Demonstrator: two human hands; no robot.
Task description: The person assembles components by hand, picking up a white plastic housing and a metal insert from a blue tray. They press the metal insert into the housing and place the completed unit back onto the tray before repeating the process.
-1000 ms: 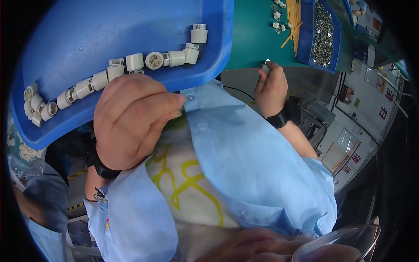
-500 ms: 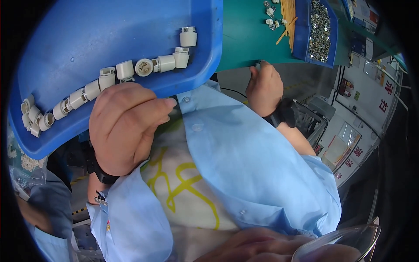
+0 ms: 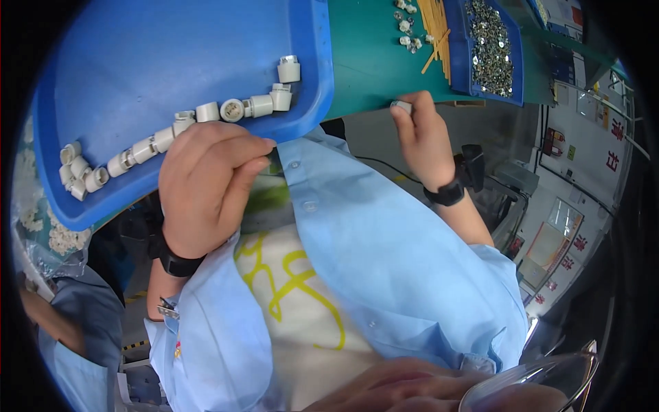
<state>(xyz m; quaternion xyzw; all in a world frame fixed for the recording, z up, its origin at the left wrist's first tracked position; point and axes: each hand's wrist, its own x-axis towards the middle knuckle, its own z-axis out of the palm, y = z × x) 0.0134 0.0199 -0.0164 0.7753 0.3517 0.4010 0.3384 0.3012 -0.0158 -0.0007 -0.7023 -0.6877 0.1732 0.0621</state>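
While the right hand (image 3: 425, 141) hangs by the near edge of a flat green work surface (image 3: 364, 69), its thumb and index finger are pinched on a small pale grey-white piece (image 3: 402, 106), only partly showing, so I can't really say what shape it is. The other fingers on that one are curled in. Left hand (image 3: 206, 185) is half curled, back toward the camera, thumb tip and index tip close together, and honestly I can't tell if anything's tucked between them. It's right at the near rim of a big blue plastic tray (image 3: 171, 62), covering a bit of it.

Inside the tray there's a wobbly row of short white plastic cylinders (image 3: 163, 139) along that near side, one with its open end toward the camera, plus a little bunch of the same at the left corner.

Over on the green surface, right of the tray, some small clear-and-white bits (image 3: 406, 26) lie beside a bundle of thin tan sticks (image 3: 436, 34). Just past those is a narrow blue bin (image 3: 461, 62) loaded with small shiny metal parts (image 3: 492, 51). Way down at the lower left you get a co-worker's forearm (image 3: 58, 323)
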